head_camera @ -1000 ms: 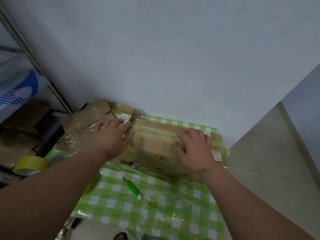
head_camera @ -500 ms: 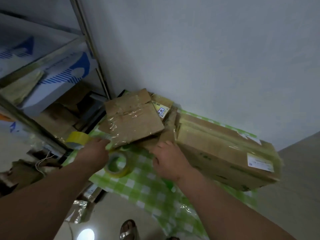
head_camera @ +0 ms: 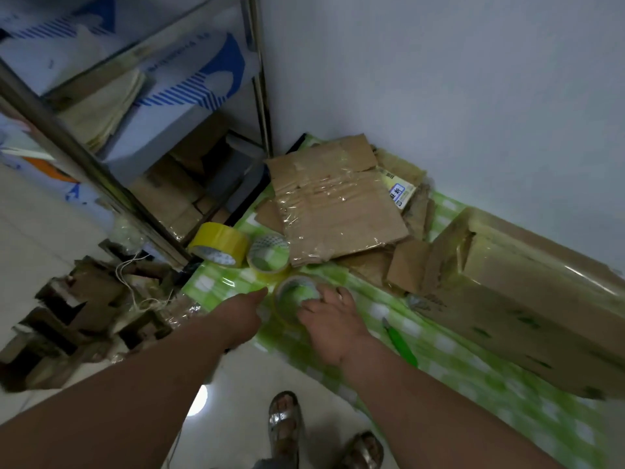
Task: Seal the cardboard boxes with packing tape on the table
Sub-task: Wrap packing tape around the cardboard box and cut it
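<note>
left hand point(head_camera: 241, 314) fingers hidden, big box point(head_camera: 527, 299) cut off right

Head-high, angled down, close over table point(head_camera: 473, 374)

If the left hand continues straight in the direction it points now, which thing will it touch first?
Probably the clear tape roll standing on edge. The left hand points up and to the right, past the roll that the right hand grips. Depth is unclear, so it may brush that one first.

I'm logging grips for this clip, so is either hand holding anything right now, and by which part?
The right hand holds the clear tape roll by its rim, fingers over the near edge. The left hand beside it holds nothing visible.
</note>
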The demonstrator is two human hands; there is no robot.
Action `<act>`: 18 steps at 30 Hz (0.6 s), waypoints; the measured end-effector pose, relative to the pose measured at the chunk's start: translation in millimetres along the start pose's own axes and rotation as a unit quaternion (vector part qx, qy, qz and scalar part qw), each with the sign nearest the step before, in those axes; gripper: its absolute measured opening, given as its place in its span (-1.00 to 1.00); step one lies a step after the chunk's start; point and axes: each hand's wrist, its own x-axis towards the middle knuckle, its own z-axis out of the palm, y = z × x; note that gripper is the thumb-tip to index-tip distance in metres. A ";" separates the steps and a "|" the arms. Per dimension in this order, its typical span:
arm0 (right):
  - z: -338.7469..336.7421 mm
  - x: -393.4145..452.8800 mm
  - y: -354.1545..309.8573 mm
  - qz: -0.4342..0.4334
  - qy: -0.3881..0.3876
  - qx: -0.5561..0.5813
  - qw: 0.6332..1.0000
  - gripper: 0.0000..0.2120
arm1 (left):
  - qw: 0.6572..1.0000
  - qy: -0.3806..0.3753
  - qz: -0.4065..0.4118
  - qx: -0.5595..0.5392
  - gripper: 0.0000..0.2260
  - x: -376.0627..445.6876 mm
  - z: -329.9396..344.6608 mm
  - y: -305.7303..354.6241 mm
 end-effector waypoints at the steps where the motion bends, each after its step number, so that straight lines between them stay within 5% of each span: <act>1: 1.1 2.1 -1.4 0.011 -0.002 -0.007 1.000 -0.53 | 1.000 0.003 -0.004 -0.012 -0.46 0.5 -0.3 -2.2; 10: -2.2 -12.2 21.2 0.027 0.031 0.088 0.995 -0.66 | 0.998 0.037 -0.008 -0.049 -0.56 -2.8 -15.0 -2.6; 18: -7.9 -47.1 48.8 -0.028 0.128 0.117 0.985 -0.73 | 0.986 0.062 0.049 -0.144 -0.30 -16.9 -25.6 39.0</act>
